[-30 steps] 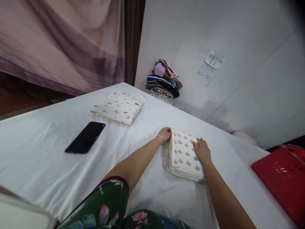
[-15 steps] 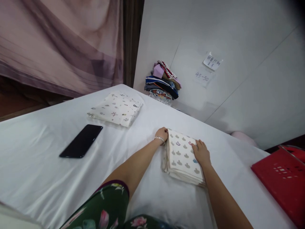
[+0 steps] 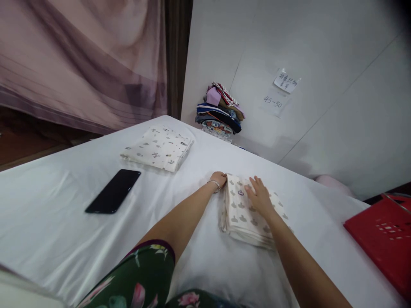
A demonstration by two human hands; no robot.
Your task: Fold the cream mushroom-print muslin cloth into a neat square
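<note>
A folded cream cloth (image 3: 239, 211) printed with small grey shapes lies on the white sheet in front of me. My left hand (image 3: 219, 179), with a bracelet at the wrist, curls against the cloth's far left corner and grips its edge. My right hand (image 3: 258, 197) lies flat on top of the cloth, fingers stretched out and together, pressing on its middle.
A second folded printed cloth (image 3: 158, 148) lies at the far left of the white sheet (image 3: 64, 214), with a black phone (image 3: 113, 197) nearer me. A pile of coloured clothes (image 3: 220, 112) sits against the white wall. A red basket (image 3: 382, 239) stands at the right edge.
My right hand has slid from the cloth's right edge onto its top, toward the middle. My left hand has stayed at the far left corner.
</note>
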